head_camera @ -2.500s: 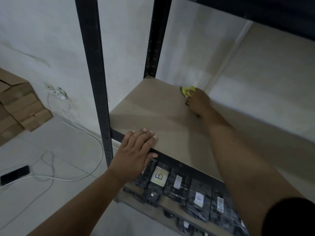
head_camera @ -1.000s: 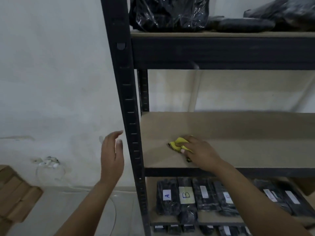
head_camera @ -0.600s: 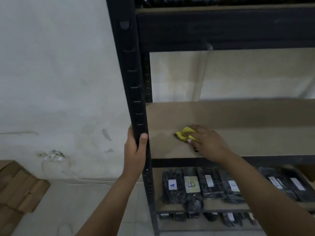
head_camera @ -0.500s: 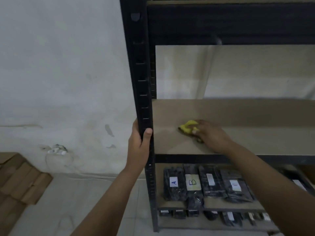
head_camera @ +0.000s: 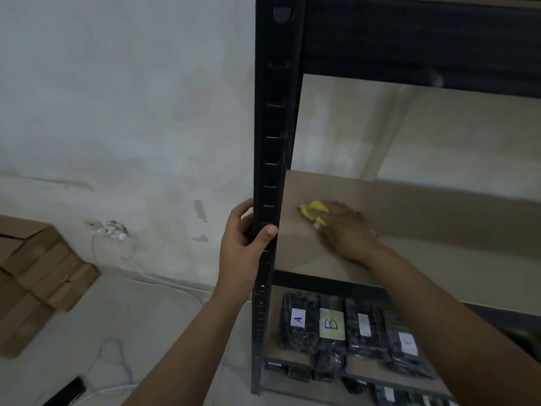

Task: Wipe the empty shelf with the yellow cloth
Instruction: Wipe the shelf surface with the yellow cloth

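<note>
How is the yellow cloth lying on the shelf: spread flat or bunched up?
Bunched up: only a small crumpled yellow cloth shows under the right hand on the shelf.

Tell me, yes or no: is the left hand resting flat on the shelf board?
No, the left hand grips the black upright post, off the shelf.

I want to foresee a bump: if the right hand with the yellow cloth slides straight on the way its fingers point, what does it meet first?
Probably the black front upright. The right hand points left across the empty shelf, yellow cloth leading; depth is unclear.
</note>
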A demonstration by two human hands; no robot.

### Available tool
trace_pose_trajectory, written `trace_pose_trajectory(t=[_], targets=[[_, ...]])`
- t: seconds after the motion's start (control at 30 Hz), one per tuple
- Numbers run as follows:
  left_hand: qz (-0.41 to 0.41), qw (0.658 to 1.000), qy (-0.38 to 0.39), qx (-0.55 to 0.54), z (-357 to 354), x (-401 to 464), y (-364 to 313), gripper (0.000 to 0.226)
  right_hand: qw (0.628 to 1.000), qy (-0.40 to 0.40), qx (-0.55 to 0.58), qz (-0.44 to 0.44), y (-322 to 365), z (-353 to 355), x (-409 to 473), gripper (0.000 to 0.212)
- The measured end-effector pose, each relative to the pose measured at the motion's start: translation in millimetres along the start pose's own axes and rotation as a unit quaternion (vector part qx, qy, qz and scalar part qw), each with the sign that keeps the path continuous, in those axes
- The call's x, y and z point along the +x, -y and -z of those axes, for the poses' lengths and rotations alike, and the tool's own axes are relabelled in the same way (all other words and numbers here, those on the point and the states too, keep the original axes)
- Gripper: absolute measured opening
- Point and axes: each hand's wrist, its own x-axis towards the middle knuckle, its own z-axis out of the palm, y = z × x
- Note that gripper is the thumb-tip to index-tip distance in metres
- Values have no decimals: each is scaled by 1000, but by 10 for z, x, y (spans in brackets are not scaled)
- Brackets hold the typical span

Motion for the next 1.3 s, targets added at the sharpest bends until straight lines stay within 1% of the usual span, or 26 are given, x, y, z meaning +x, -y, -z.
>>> trace_pose_trajectory(t=[0.1, 0.17, 0.23, 0.27, 0.3, 0.33, 0.43, 0.47, 0.53, 0.57, 0.63, 0.73, 0.83, 0.9, 0.93, 1.0, 1.03, 1.07, 1.1, 1.17, 1.2, 1.23, 1.3], targets=[[19, 999, -7, -49, 12, 41, 46, 42, 994, -33, 51, 94, 48, 82, -364, 38], [28, 998, -2, -61, 33, 65, 80, 43, 984, -53, 114, 123, -11, 169, -439, 31], [32, 997, 4, -64, 43, 92, 99, 43, 977, -118, 143, 102, -176, 257, -290, 29], [32, 998, 9, -62, 52, 105, 107, 43, 975, -148, 148, 70, -273, 316, -138, 28], [33, 998, 15, -58, 58, 113, 112, 42, 975, -160, 148, 36, -414, 338, 77, 28], [33, 998, 21, -55, 65, 116, 114, 42, 979, -148, 139, 3, -530, 363, 300, 29], [34, 998, 27, -51, 74, 113, 102, 38, 995, -38, 63, -64, -800, 228, 857, 50], [32, 998, 26, -48, 70, 115, 100, 38, 996, -22, 32, -79, -796, 163, 954, 50], [30, 998, 21, -44, 55, 116, 96, 37, 995, -40, 13, -88, -635, 59, 1042, 45], [30, 998, 18, -46, 50, 113, 102, 37, 997, -45, 15, -66, -499, 28, 1050, 43], [30, 998, 13, -55, 43, 102, 113, 36, 999, -29, 20, 2, -201, -30, 969, 44], [32, 998, 11, -60, 50, 75, 119, 37, 996, 1, 45, 83, 130, -79, 600, 43], [29, 998, 14, -58, 54, 66, 115, 36, 984, 23, 97, 150, 187, 57, 200, 37], [30, 998, 16, -60, 44, 65, 101, 36, 976, 39, 144, 156, 123, 179, 102, 32], [30, 997, 15, -65, 41, 72, 98, 36, 972, 32, 181, 148, 89, 239, 131, 31], [34, 997, 16, -66, 38, 84, 109, 36, 961, -22, 258, 99, -45, 315, 389, 30], [36, 997, 18, -65, 35, 88, 115, 36, 963, -54, 255, 59, -143, 325, 591, 30], [38, 997, 19, -65, 33, 92, 121, 36, 971, -70, 228, 12, -236, 337, 790, 33], [40, 997, 19, -67, 34, 99, 129, 37, 978, -64, 194, -41, -319, 325, 982, 37], [43, 996, 24, -77, 39, 117, 131, 41, 982, -24, 123, -143, -392, 213, 1278, 47], [44, 995, 26, -81, 45, 125, 130, 44, 981, -14, 84, -172, -350, 135, 1379, 50], [45, 995, 27, -83, 55, 131, 132, 49, 983, -13, 56, -173, -252, 71, 1451, 50], [50, 995, 33, -83, 67, 136, 118, 62, 992, -25, 38, -120, 1, -8, 1522, 45]])
